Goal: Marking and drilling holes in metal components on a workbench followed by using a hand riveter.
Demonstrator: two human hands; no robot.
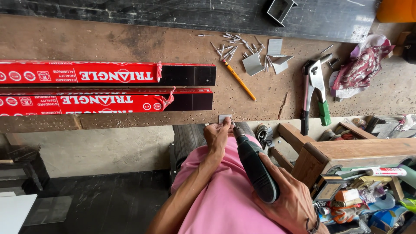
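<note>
Head-camera view: a small grey metal plate (pixel 225 118) was held against the near edge of the wooden workbench (pixel 130 47), just left of centre in the frame. The left hand (pixel 216 136) was pinched shut on it, thumb and fingertips closed over its lower edge. The right hand (pixel 294 199), lower right of centre, was wrapped fully around the grip of a dark cordless drill (pixel 255 169), whose tip was set at the plate just beside the left fingers.

The plate was judged thin, light and stiff, with smooth faces and probably sharp cut edges; it would be inclined to spin or slip under a turning bit. Hold was best taken at the edge away from the bit, with the plate pressed flat to the bench edge. Whether the bit actually touched the metal could not be told, as the fingers covered the spot.

At the upper middle of the frame, loose rivets (pixel 232 45) were scattered beside more small metal plates (pixel 264 60) and a yellow pencil (pixel 239 80). A hand riveter with green grips (pixel 315 93) lay to their right. Two long red-wrapped aluminium bars (pixel 86 86) were laid across the left of the bench.
</note>
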